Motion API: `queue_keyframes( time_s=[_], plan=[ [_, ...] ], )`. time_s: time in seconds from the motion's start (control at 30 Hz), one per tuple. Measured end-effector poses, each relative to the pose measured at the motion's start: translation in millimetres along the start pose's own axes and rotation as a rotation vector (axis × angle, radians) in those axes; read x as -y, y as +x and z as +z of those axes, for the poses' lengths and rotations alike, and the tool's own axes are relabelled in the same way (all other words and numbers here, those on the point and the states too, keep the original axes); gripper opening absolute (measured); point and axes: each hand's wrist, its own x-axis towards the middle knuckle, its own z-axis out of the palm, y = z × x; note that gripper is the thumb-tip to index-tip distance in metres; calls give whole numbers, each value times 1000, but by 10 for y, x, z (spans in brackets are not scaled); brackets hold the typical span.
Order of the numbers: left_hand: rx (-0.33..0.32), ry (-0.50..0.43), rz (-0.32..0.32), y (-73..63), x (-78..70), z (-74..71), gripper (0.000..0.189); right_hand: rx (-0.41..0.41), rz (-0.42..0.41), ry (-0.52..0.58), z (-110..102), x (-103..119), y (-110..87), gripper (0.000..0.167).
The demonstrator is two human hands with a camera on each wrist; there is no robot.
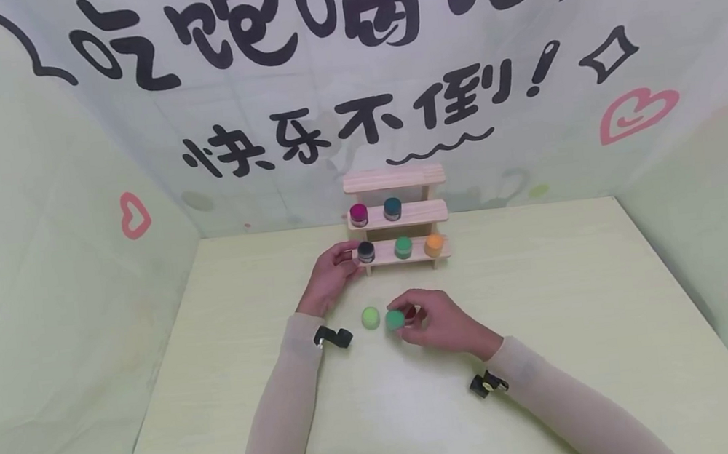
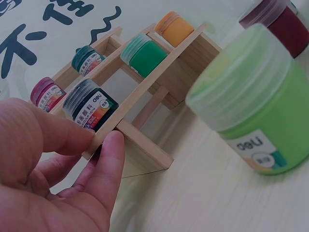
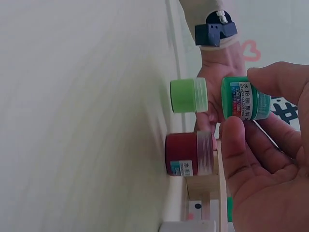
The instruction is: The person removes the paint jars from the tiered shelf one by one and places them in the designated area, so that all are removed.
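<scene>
My left hand [image 1: 331,277] pinches the left end of the bottom shelf of a small wooden stepped rack [image 2: 149,152], thumb above the board and fingers beneath, right beside a black paint jar [image 2: 91,104]. In my right hand [image 1: 444,321] is a green paint jar [image 3: 236,99], held between thumb and fingers above the table. A light green paint jar [image 1: 371,318] stands on the table to its left. Close by, a dark red paint jar [image 3: 182,154] stands partly hidden behind the right hand in the head view.
Green [image 1: 403,247] and orange [image 1: 434,245] jars share the bottom shelf with the black one. Magenta [image 1: 359,215] and teal [image 1: 392,209] jars sit on the middle shelf. A whitish object [image 3: 188,226] shows at the lower edge of the right wrist view. Behind the rack hangs a printed cloth [image 1: 301,116].
</scene>
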Motion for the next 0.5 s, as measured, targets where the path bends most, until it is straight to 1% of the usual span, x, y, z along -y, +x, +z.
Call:
queue_keyframes(
  time_s=[0.23,0.37,0.5],
  plan=[
    [-2,6,1,9,-1,4,45,56,-23,-1,110,11,-11,38],
    [-5,8,4,14,5,6,46,83,-21,12,173,10,-14,38],
    [-7,15,5,8,5,9,45,108,-27,-9,245,7,-24,38]
  ],
)
